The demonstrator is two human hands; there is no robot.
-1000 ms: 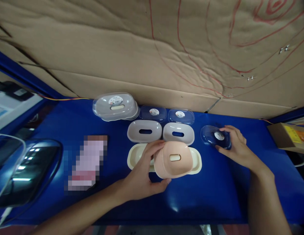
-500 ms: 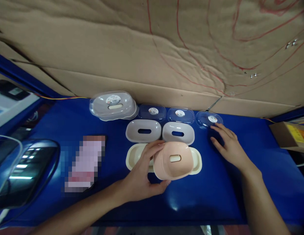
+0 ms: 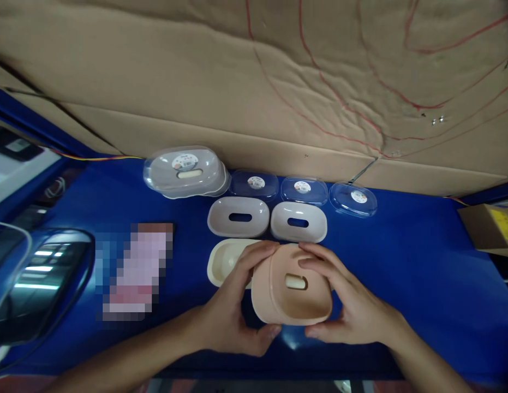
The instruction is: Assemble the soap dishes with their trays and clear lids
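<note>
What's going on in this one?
A person's left hand and right hand hold a peach slotted container between them. A cream dish is partly hidden behind it. Farther back on the blue table are two pale slotted dishes, then three clear lids in a row.

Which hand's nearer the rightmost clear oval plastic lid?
Right. The right hand, below that lid in view, grips the peach oval plastic dish from the right; the left hand, farther, lower left, grips it from the left.
</note>
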